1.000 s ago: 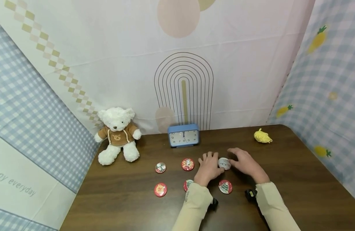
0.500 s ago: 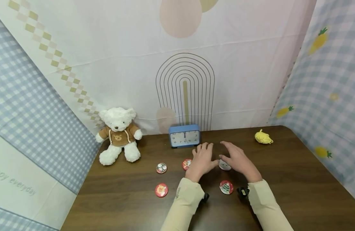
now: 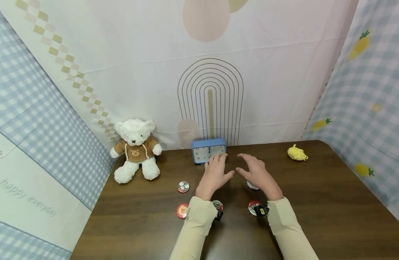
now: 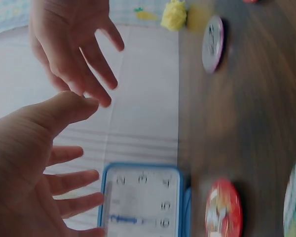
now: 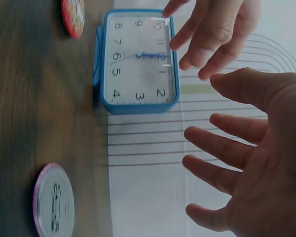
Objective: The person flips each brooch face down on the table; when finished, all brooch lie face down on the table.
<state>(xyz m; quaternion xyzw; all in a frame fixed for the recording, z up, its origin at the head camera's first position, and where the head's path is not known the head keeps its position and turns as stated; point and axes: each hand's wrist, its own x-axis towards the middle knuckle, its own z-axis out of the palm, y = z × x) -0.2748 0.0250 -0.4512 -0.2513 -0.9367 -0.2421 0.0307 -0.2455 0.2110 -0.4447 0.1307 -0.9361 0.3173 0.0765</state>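
Observation:
Both hands are raised over the table, with no object in them. The left hand, its fingers spread, is in front of a blue alarm clock. The right hand has its thumb and fingers apart and faces it. Below the right hand a round badge lies with its silver pin side up, mostly hidden in the head view. A red badge lies under the left hand, hidden in the head view. Nearer lie two tree badges, partly covered by the wrists. To the left are a patterned badge and a red-orange badge.
A white teddy bear in a brown hoodie sits at the table's back left. A small yellow bundle lies at the back right. Fabric curtains close off the back and both sides of the brown table.
Both hands have left the silver-backed badge, risen and moved left toward the clock. The badge stays on the table. The head view has shifted slightly.

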